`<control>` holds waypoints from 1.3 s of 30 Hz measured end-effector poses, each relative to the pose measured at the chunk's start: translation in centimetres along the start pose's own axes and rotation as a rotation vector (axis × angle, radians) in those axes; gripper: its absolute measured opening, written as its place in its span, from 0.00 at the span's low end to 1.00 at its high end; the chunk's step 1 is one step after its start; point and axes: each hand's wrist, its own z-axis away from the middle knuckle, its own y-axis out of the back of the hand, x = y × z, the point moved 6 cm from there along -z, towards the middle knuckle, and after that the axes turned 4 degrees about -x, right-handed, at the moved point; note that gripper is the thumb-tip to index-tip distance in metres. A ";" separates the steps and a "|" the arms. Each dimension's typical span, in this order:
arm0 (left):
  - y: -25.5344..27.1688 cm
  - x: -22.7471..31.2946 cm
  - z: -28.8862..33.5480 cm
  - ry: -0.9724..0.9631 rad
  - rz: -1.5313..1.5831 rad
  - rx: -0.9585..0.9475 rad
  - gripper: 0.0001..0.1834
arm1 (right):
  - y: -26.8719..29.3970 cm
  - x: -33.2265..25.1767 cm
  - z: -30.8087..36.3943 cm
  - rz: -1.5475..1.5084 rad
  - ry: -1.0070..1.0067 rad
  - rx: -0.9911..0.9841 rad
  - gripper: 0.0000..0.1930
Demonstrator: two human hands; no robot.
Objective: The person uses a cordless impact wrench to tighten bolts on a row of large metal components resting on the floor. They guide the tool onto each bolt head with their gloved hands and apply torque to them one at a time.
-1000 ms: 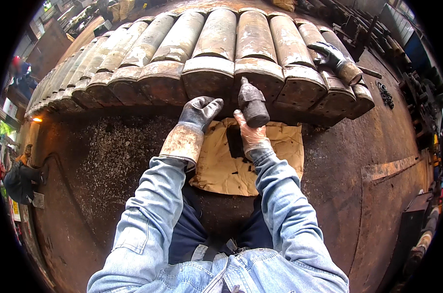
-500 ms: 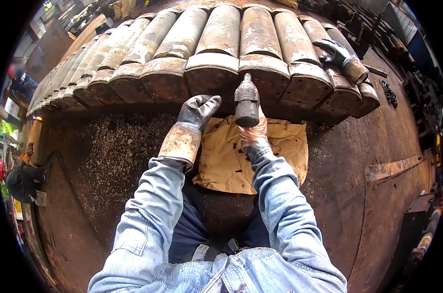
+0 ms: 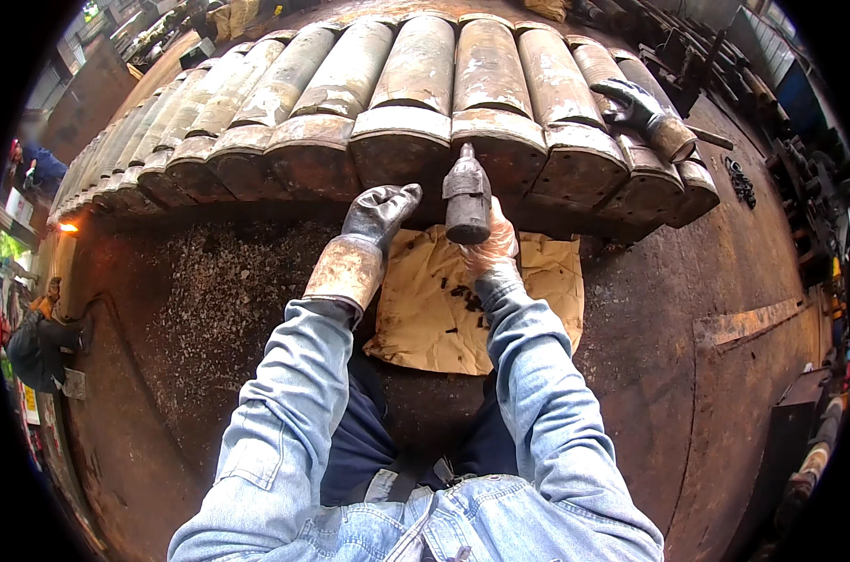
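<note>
My left hand (image 3: 380,217), in a dark work glove with a stained leather cuff, is closed into a fist beside the row of metal rollers (image 3: 415,66). What it holds, if anything, is hidden. My right hand (image 3: 493,245), in a thin see-through glove, is wrapped round a dark tool that looks like a hammer (image 3: 469,199). Its thick round end faces me, and its narrow end points at a roller's end block (image 3: 498,131); I cannot tell whether they touch. Below my hands lies a creased brown paper sheet (image 3: 415,328) with small dark bits (image 3: 462,295) on it.
A loose dark glove (image 3: 645,112) with a leather cuff rests on the right-hand rollers, near a bar (image 3: 710,138). Pale grit (image 3: 219,290) covers the floor at left. A bright flame (image 3: 67,227) burns near another person (image 3: 43,347) at far left. Chain (image 3: 741,183) lies at right.
The view has shifted slightly, and more dark bits on the paper show beside my right hand. At far left the flame looks brighter. Both hands keep nearly the same pose.
</note>
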 end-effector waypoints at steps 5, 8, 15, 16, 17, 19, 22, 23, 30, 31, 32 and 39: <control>-0.5 -0.5 -1.0 -0.055 -0.111 -0.042 0.41 | 0.7 -0.5 0.8 0.015 0.008 -0.036 0.19; -0.8 -2.9 -4.1 -0.097 -0.655 -0.070 0.48 | 0.6 -0.3 1.1 -0.148 0.046 -0.034 0.19; -2.0 3.5 -0.7 -0.367 -0.965 0.017 0.45 | 1.2 1.1 1.3 -0.299 0.049 -0.057 0.19; -1.9 4.5 -0.4 -0.378 -0.954 0.028 0.43 | 1.3 1.0 1.3 -0.299 0.047 -0.067 0.19; -1.6 5.5 0.0 -0.385 -0.947 0.040 0.41 | 1.2 0.8 1.5 -0.300 0.043 -0.078 0.19; -1.5 4.0 -0.8 0.150 0.302 0.013 0.35 | 1.2 0.8 1.6 -0.303 0.040 -0.102 0.19; -3.1 2.8 -0.7 0.314 0.915 0.094 0.27 | 1.4 0.8 2.1 -0.319 0.009 -0.133 0.19; -3.3 2.5 -1.1 0.313 0.918 0.095 0.27 | 1.4 0.5 2.2 -0.323 -0.006 -0.150 0.19; -5.9 3.8 -2.0 0.262 1.195 -0.064 0.25 | 2.8 -1.0 4.9 -0.337 -0.043 -0.325 0.09; -6.4 3.9 -2.4 0.224 1.214 -0.183 0.26 | 3.1 -2.7 5.1 -0.272 -0.009 -0.359 0.09; -6.8 4.0 -2.8 0.186 1.230 -0.303 0.29 | 3.3 -2.9 5.5 -0.244 -0.021 -0.369 0.09; -9.5 5.8 -2.5 0.084 1.498 -0.631 0.27 | 6.4 -5.3 7.2 -0.278 -0.092 -0.386 0.11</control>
